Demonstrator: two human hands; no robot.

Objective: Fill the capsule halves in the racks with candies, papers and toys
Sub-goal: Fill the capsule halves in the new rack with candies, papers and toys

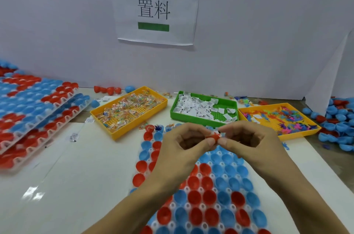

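We hold one red capsule half (215, 137) in the air between our two hands, above the far end of the rack (210, 195) that lies on the bench (86, 157) before us. Our left hand (183, 143) pinches it from the left side with thumb and forefinger curled, and our right hand (249, 141) meets it from the right, the fingertips closed on something small and dark at its mouth; we cannot tell if this is a toy or a paper. Both hands are equally near to the half, it sits just at the point where the fingertips touch.

The opening of the half seems to face up and a little to the right hand, so we judge that the filling goes in from that side. The empty place in the rack is directly below and slightly behind our hands, so the way back is short and straight down.

Further out stand three trays: the yellow candy tray (128, 111) to the left, the green paper tray (203, 108) in the middle, the yellow toy tray (277, 118) to the right. The toy tray lies nearer to our right hand. Stacked filled racks (38, 103) rest at the far left, loose blue halves (339, 122) at the far right
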